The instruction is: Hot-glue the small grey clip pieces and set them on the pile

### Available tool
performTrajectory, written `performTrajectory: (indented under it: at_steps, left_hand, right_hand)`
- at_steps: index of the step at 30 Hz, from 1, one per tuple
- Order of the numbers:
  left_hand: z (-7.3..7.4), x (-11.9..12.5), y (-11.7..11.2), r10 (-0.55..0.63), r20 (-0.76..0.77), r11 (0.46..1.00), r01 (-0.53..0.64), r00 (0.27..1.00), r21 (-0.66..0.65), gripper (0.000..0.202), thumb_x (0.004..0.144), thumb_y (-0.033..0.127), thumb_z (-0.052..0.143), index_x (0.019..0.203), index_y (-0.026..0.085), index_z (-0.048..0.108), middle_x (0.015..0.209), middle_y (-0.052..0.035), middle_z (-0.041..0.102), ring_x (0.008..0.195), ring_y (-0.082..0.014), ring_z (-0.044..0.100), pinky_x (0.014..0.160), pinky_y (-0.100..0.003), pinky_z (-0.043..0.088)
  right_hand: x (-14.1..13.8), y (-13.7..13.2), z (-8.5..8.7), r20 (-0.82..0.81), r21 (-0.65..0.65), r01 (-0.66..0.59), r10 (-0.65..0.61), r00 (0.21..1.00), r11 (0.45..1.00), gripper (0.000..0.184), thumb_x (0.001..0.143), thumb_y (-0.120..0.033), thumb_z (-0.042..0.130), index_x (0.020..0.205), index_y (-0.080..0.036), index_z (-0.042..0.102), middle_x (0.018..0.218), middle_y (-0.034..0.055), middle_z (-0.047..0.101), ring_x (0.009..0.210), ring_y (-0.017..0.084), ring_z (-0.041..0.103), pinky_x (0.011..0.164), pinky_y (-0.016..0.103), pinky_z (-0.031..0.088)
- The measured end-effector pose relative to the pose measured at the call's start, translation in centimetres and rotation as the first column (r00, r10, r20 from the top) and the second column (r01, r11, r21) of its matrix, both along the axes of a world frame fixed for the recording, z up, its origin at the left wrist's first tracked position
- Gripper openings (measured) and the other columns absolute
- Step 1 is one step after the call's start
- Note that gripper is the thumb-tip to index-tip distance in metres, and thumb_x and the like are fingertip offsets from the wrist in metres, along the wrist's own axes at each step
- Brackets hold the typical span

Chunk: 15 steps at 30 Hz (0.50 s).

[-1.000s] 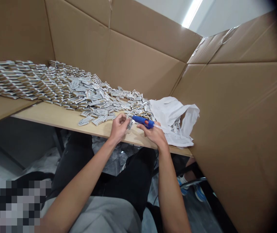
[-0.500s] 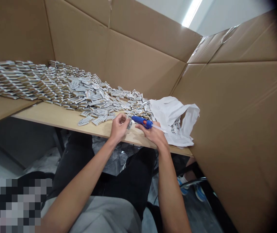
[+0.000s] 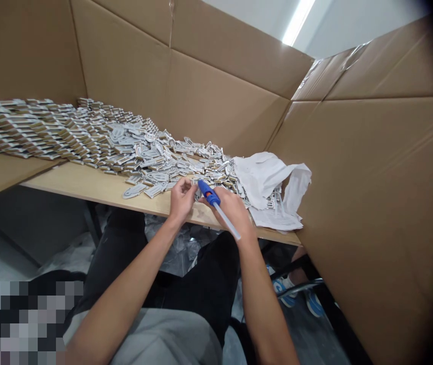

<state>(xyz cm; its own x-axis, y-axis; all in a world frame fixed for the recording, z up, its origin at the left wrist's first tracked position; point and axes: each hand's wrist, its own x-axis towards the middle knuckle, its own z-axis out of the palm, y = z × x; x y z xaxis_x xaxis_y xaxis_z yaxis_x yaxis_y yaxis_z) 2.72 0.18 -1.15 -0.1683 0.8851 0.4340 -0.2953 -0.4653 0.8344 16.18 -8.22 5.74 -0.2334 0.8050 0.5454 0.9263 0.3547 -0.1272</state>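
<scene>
My right hand (image 3: 228, 210) is closed round a blue glue gun (image 3: 208, 193) with a clear glue stick poking out behind it toward my wrist. The gun's nozzle points left toward my left hand (image 3: 181, 196), which pinches a small grey piece that is mostly hidden by its fingers. Both hands hover at the near edge of the wooden table (image 3: 98, 185). Just beyond them lies a heap of small grey and white flat pieces (image 3: 151, 159).
Neat stacked rows of the same pieces (image 3: 30, 129) fill the table's left. A crumpled white plastic bag (image 3: 273, 187) lies at the right. Tall cardboard walls (image 3: 371, 192) enclose the back and right. Someone's blue shoes (image 3: 311, 301) show under the table.
The right hand has swung the glue gun so the nozzle points up-left and the glue stick trails toward the wrist. Both hands have drawn closer together.
</scene>
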Motion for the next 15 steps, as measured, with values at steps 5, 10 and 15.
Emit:
performTrajectory:
  at_steps: [5,10,15]
  left_hand:
    - [0.8,-1.9,-0.3,0.143,-0.190,0.990,-0.140,0.971,0.032,0.017,0.077,0.031,0.069,0.074,0.020,0.057,0.067,0.0020,0.058,0.062,-0.0133,0.054,0.063,-0.024,0.044]
    - [2.8,-4.5,1.5,0.336,-0.460,0.931,-0.363,0.822,0.032,0.015,0.076,0.033,0.068,0.074,0.018,0.066,0.070,-0.0049,0.067,0.067,-0.0202,0.060,0.071,-0.032,0.047]
    - [7.0,-5.8,6.4,0.395,-0.717,0.875,-0.472,0.574,0.104,0.016,0.078,0.026,0.065,0.065,0.019,0.058,0.074,-0.0110,0.064,0.085,-0.0291,0.062,0.090,-0.041,0.045]
  right_hand:
    - [0.6,-0.2,0.6,-0.284,0.225,0.038,0.028,0.959,0.974,0.034,0.100,-0.052,0.054,0.084,-0.022,0.053,0.083,0.0035,0.063,0.071,0.017,0.054,0.067,0.027,0.037]
    - [2.7,-0.4,1.5,-0.388,0.238,0.079,0.020,0.922,0.968,0.045,0.095,-0.058,0.060,0.072,-0.021,0.047,0.071,-0.0007,0.057,0.063,0.014,0.046,0.063,0.026,0.036]
    - [3.7,-0.5,1.7,-0.415,0.199,0.110,-0.018,0.910,0.974,0.043,0.095,-0.057,0.059,0.073,-0.021,0.050,0.067,-0.0010,0.058,0.061,0.014,0.046,0.063,0.026,0.036]
